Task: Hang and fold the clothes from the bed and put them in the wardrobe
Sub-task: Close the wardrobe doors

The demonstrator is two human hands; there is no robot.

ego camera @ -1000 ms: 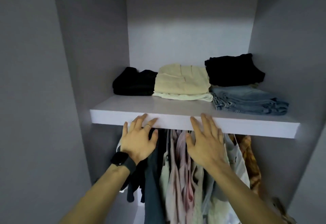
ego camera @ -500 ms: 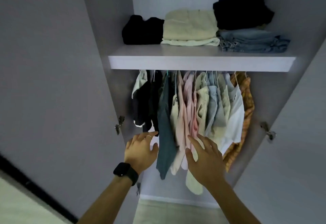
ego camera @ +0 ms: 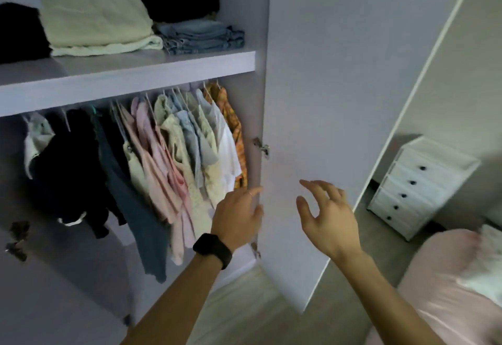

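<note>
Both hands are swinging off the hanging clothes (ego camera: 173,154) at 9 o'clock toward the wardrobe door (ego camera: 326,86) — left hand (ego camera: 239,217) and right hand (ego camera: 330,221), each grip loose and empty — seemingly turning to the bed (ego camera: 440,285) at 4 o'clock for another garment.

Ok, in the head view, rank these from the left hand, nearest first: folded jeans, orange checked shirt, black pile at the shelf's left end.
1. Orange checked shirt, rightmost hanging garment, just above the left hand.
2. Folded jeans, right side of the shelf.
3. Black pile, shelf's far left end.
</note>
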